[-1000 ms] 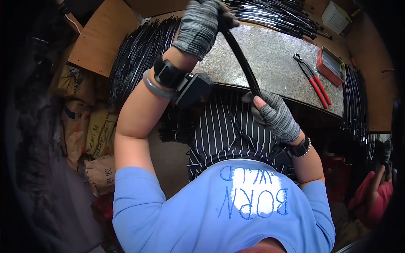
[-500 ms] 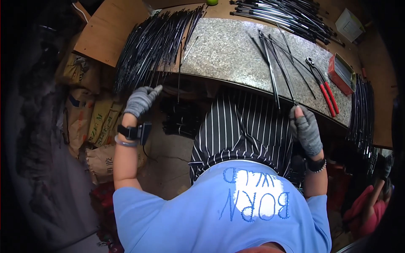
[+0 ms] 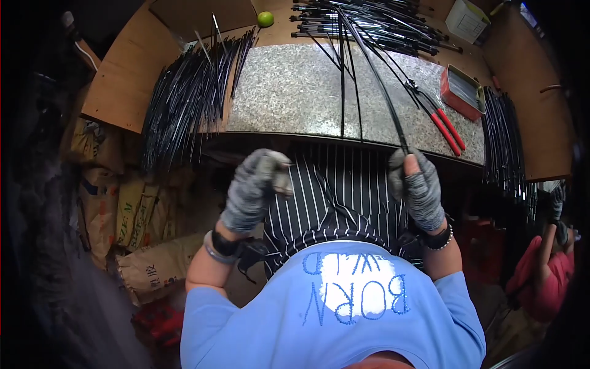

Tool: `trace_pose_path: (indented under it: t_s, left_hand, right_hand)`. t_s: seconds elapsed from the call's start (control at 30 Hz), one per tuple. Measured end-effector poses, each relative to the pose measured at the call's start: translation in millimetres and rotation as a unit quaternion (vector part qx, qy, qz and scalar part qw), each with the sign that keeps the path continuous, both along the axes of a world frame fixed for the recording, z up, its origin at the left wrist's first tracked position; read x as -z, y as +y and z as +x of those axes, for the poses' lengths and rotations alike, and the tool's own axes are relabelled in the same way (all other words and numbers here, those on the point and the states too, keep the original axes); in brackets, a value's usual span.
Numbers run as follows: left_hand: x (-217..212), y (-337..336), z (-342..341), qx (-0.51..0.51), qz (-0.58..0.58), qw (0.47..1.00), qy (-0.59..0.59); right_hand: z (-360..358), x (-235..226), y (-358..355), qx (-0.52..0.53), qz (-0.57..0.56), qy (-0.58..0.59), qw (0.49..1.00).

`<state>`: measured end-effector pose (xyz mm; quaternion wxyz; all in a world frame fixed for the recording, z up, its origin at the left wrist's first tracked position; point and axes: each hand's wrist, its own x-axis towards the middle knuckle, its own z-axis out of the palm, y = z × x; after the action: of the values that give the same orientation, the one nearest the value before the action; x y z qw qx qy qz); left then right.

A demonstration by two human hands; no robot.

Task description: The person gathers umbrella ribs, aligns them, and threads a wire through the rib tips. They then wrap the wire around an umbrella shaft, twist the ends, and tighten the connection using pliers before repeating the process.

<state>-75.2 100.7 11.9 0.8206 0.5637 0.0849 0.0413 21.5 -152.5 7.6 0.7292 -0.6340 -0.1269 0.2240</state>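
Observation:
My right hand (image 3: 419, 187), in a grey knit glove with a bare thumb tip, is closed on the near end of a long thin black rod (image 3: 382, 91). The rod slants away from me over the speckled stone slab (image 3: 276, 92). Several more black rods (image 3: 342, 92) lie fanned beside it, their far ends close together. My left hand (image 3: 255, 187), gloved alike, is in front of the slab's near edge. Its fingers are loosely curled and apart, with no rod visible in them. Red-handled pliers (image 3: 444, 126) lie right of the rods.
A dense bundle of black rods (image 3: 184, 98) hangs over the left edge; another pile (image 3: 369, 24) lies at the back. On the right are a red tin (image 3: 461, 98), a white box (image 3: 467, 21) and more hanging rods (image 3: 507, 135). A person in pink (image 3: 541, 270) sits at far right.
My left hand has come right and nearer, away from the left bundle. My right hand keeps hold of its rod. The rods on the slab have shifted and the view has turned slightly.

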Motion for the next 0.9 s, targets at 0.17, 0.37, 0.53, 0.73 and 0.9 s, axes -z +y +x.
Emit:
trace_pose_path:
  t_s: [0.17,0.37,0.53,0.73,0.9]
  left_hand:
    - [3.6,-59.9,50.5,0.142,0.054,0.988,-0.005]
    - [18.5,-77.7,68.6,0.143,0.101,0.984,-0.026]
    - [23.2,-86.5,64.6,0.126,0.224,0.965,-0.046]
    - [-3.8,-57.7,73.6,0.206,0.314,0.925,-0.059]
    - [-32.7,-8.6,132.0,-0.199,0.693,0.653,-0.230]
  right_hand:
    - [-6.5,15.6,32.3,0.026,-0.016,-0.139,0.990]
    - [-6.9,8.4,27.9,0.019,-0.046,-0.102,0.994]
    - [-8.0,-8.9,37.9,0.040,0.098,0.008,0.994]
    - [0.8,9.1,23.6,0.034,0.055,-0.077,0.995]
    - [-12.7,-12.4,2.2,-0.055,0.157,0.051,0.985]
